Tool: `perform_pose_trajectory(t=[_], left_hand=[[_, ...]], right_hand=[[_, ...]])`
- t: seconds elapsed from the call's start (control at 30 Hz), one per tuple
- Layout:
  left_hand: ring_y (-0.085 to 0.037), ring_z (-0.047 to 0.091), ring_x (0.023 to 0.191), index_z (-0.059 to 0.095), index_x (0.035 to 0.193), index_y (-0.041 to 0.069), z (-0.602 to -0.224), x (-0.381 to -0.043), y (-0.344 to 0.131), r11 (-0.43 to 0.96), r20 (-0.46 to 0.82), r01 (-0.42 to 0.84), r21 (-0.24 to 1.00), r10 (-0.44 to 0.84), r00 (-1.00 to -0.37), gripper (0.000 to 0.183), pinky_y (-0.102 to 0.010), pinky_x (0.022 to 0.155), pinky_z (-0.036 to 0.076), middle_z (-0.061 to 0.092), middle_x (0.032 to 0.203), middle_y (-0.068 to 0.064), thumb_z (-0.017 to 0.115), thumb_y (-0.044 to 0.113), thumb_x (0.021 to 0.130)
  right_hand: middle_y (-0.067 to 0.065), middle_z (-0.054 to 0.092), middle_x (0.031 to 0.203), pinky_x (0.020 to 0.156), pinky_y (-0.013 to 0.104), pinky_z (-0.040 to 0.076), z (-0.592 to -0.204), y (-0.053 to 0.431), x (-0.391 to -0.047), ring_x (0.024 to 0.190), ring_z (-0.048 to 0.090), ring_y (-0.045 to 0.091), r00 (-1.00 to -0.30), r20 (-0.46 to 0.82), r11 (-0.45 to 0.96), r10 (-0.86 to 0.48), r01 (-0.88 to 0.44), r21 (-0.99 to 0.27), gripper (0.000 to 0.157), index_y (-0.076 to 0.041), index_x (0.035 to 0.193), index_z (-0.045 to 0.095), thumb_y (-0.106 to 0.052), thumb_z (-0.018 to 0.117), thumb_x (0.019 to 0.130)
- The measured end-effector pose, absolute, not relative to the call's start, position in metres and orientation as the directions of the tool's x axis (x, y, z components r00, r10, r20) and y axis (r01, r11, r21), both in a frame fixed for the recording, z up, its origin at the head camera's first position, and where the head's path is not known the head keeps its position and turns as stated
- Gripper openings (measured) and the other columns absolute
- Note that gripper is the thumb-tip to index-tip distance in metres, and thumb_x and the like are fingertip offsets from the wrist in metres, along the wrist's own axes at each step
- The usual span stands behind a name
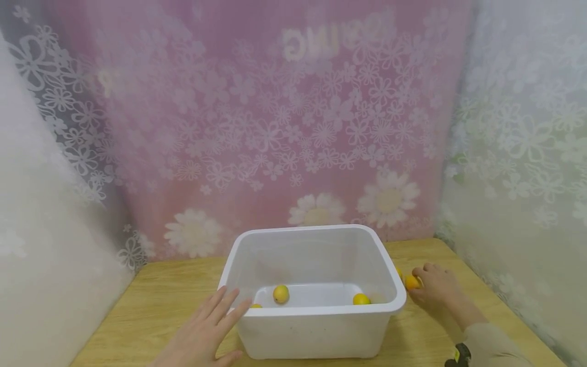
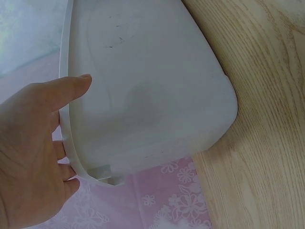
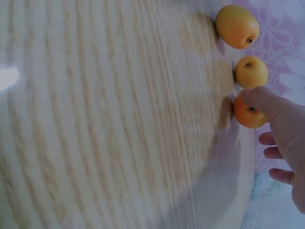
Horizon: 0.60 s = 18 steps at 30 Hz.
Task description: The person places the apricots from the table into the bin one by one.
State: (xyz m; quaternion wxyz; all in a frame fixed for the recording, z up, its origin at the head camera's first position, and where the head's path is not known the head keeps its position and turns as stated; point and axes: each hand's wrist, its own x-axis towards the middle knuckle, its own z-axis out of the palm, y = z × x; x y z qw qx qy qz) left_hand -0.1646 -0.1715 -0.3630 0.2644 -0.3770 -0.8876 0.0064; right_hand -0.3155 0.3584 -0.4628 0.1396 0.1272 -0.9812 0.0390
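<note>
A white plastic tub (image 1: 316, 334) stands on the wooden table. Inside it lie yellow fruits, one near the left middle (image 1: 281, 294) and another near the right (image 1: 361, 299); a third barely shows over the front rim. My left hand (image 1: 206, 326) is at the tub's front left corner, its fingers straight and spread; contact with the rim cannot be told. To the right of the tub, my right hand (image 1: 435, 288) grips a small round orange-coloured fruit (image 3: 248, 114), the thumb on its top. Two yellow-orange fruits, one nearer (image 3: 251, 72) and one farther (image 3: 237, 26), sit beside it in a row.
Wood-grain table (image 1: 151, 300) extends on both sides of the tub. Behind it hangs a pink curtain (image 1: 275, 127) with white flowers, and pale flowered curtains (image 1: 523, 178) close in the sides. A dark strap (image 1: 460, 354) is on the right wrist.
</note>
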Motion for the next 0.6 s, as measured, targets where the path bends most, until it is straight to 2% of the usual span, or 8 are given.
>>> perform_pose_trajectory(t=[0.1,0.17,0.27,0.33,0.37,0.5,0.57,0.6], left_hand=[[-0.038,0.041,0.123,0.037,0.142,0.015,-0.363,-0.164,-0.171,0.715,0.456,0.667,-0.209,0.675,-0.580,0.077,-0.046,0.096,0.038,0.044,0.138,-0.016,0.061,0.055,0.081],[-0.039,0.041,0.123,0.037,0.142,0.015,-0.364,-0.164,-0.171,0.715,0.459,0.669,-0.203,0.673,-0.580,0.077,-0.041,0.104,0.032,0.044,0.138,-0.016,0.061,0.055,0.081],[-0.038,0.042,0.123,0.039,0.141,0.014,-0.364,-0.164,-0.172,0.714,0.465,0.668,-0.212,0.675,-0.573,0.076,-0.039,0.104,0.029,0.044,0.138,-0.016,0.060,0.056,0.081],[-0.038,0.042,0.122,0.039,0.140,0.013,-0.364,-0.165,-0.172,0.706,0.471,0.675,-0.214,0.680,-0.561,0.077,-0.030,0.111,0.015,0.044,0.137,-0.016,0.061,0.056,0.080],[-0.039,0.043,0.122,0.039,0.140,0.013,-0.364,-0.165,-0.172,0.703,0.469,0.677,-0.218,0.684,-0.559,0.078,-0.035,0.109,0.021,0.044,0.137,-0.017,0.063,0.055,0.079],[-0.040,0.042,0.122,0.039,0.141,0.012,-0.362,-0.166,-0.172,0.699,0.446,0.684,-0.209,0.691,-0.569,0.081,-0.039,0.109,0.024,0.043,0.138,-0.018,0.067,0.052,0.076],[-0.040,0.041,0.123,0.038,0.141,0.012,-0.360,-0.165,-0.172,0.705,0.421,0.682,-0.192,0.687,-0.592,0.081,-0.049,0.099,0.037,0.042,0.139,-0.018,0.068,0.051,0.076],[-0.040,0.040,0.124,0.037,0.141,0.012,-0.360,-0.164,-0.172,0.708,0.409,0.682,-0.182,0.685,-0.603,0.081,-0.049,0.099,0.036,0.041,0.139,-0.018,0.066,0.052,0.078]], right_hand=[[0.008,0.054,0.086,0.063,0.049,0.041,-0.461,0.361,-0.313,0.080,0.051,0.031,-0.920,0.298,0.961,-0.256,-0.275,-0.023,0.040,-0.009,0.095,0.064,-0.041,0.072,0.074],[0.007,0.055,0.085,0.063,0.050,0.041,-0.460,0.362,-0.313,0.079,0.052,0.030,-0.911,0.312,0.957,-0.270,-0.291,-0.021,0.041,-0.009,0.095,0.064,-0.042,0.073,0.073],[0.005,0.055,0.085,0.064,0.053,0.042,-0.455,0.364,-0.311,0.077,0.054,0.028,-0.895,0.338,0.948,-0.290,-0.316,-0.024,0.043,-0.009,0.096,0.064,-0.043,0.074,0.071],[0.004,0.055,0.084,0.064,0.053,0.042,-0.450,0.366,-0.311,0.073,0.054,0.026,-0.886,0.352,0.943,-0.304,-0.331,-0.019,0.044,-0.010,0.096,0.064,-0.043,0.075,0.070],[0.003,0.055,0.083,0.064,0.053,0.042,-0.447,0.367,-0.311,0.072,0.054,0.025,-0.879,0.360,0.940,-0.314,-0.340,-0.010,0.044,-0.010,0.097,0.064,-0.043,0.075,0.070],[0.003,0.055,0.081,0.063,0.049,0.045,-0.433,0.371,-0.311,0.068,0.054,0.024,-0.845,0.391,0.925,-0.366,-0.377,0.052,0.043,-0.010,0.097,0.066,-0.043,0.075,0.070],[0.002,0.056,0.081,0.062,0.046,0.047,-0.426,0.371,-0.310,0.069,0.054,0.022,-0.823,0.414,0.914,-0.388,-0.402,0.057,0.042,-0.010,0.097,0.066,-0.041,0.076,0.070],[0.003,0.056,0.081,0.062,0.045,0.048,-0.421,0.371,-0.309,0.069,0.054,0.022,-0.811,0.426,0.907,-0.400,-0.418,0.056,0.042,-0.009,0.096,0.066,-0.039,0.077,0.070]])
